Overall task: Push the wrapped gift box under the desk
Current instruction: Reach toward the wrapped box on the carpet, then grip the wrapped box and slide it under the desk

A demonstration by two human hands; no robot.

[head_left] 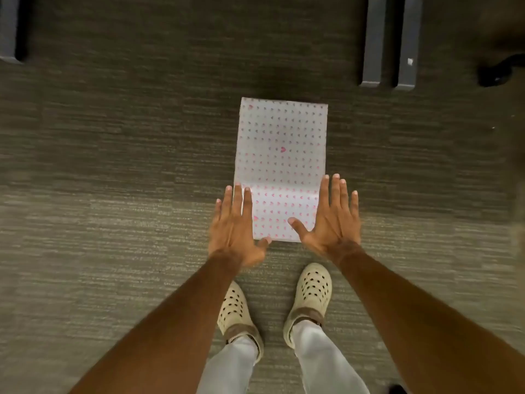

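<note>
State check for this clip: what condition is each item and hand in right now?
Gift box: wrapped, flat on the carpet, short of the desk legs.
Left hand: open, fingers spread, at the box's near left corner.
Right hand: open, fingers spread, at its near right corner.

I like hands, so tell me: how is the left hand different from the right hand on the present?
The left hand sits at the present's left near corner; the right hand is at the right near corner. The right hand reaches a bit farther up the present than the left. The right thumb lies on the paper; the left thumb curls at the near edge. Both hands are open and flat, fingers pointing away.
</note>
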